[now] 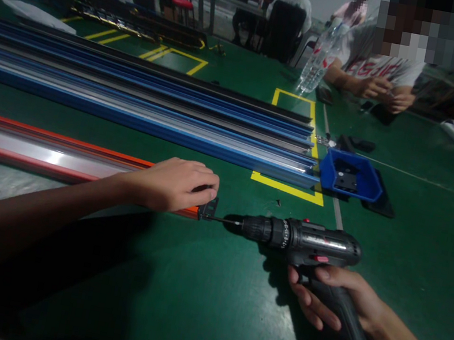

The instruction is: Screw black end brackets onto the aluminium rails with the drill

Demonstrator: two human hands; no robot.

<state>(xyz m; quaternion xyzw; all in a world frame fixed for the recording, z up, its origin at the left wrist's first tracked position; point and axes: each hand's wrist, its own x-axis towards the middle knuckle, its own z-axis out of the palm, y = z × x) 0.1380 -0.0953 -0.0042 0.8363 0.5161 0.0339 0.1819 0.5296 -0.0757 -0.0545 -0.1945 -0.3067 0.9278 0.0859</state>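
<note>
My right hand is wrapped round the grip of a black cordless drill, which lies level and points left. Its long thin bit reaches a black end bracket at the right end of an orange metal profile. Over that end rests my left hand, its fingers curled round the profile's top and the bracket. The underside of the left fingers is hidden. Where the bit's tip meets the bracket, a screw is too small to make out.
Several blue and black profiles lie side by side behind the orange one. Right of them stands a blue bin with black parts. Farther back are clear water bottles and a person seated across the green table.
</note>
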